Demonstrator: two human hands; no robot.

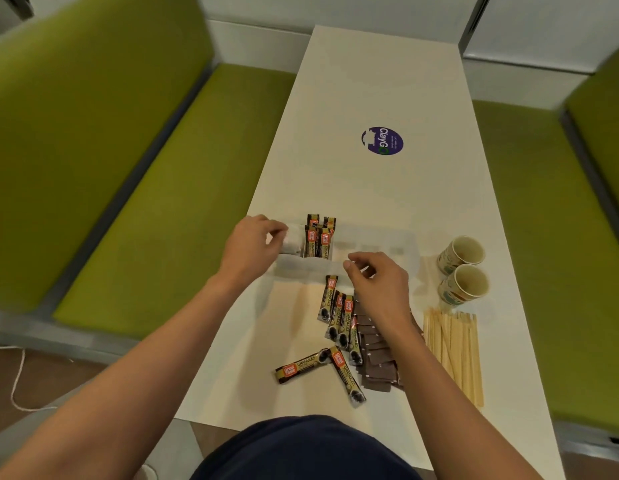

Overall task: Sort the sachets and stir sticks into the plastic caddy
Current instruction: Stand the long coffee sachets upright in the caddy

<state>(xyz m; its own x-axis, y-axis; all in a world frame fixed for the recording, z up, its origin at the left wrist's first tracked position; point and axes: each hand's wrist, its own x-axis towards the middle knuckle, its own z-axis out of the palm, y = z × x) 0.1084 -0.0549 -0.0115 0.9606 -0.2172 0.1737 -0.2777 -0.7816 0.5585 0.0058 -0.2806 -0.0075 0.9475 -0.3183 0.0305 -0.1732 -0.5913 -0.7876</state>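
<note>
Two green upholstered benches [145, 202] flank a long white table [387, 81], and both are cut off by the frame edges. The person's dark blue clothing [301, 448] fills the bottom centre, and both bare forearms reach up from there. At the centre of the frame lies the plastic caddy [380, 237], so clear and blurred that its walls and dividers are hard to trace against the tabletop. Its second compartment from the left holds coffee granule sachets [318, 239] standing upright. The end compartment holds white sachets [292, 242]. The left hand [252, 247] is at that left end, fingers curled against the white sachets. Blur hides whether it pinches them, grips the caddy wall or only touches. The right hand [374, 282] hovers at the caddy's near edge with fingers curled and thumb close to forefinger. Nothing shows between them, and whether they grip anything small cannot be told. In the lower right, wooden stir sticks [457, 348] lie in a loose flat bundle. To their left is a spread of brown sachets [377, 362], partly hidden under the right wrist. Loose granule sticks [339, 317] lie just left of those, two more crossing lower down. Two paper cups [462, 254] lie tipped at the right. A purple round sticker [382, 141] sits further up the table.
</note>
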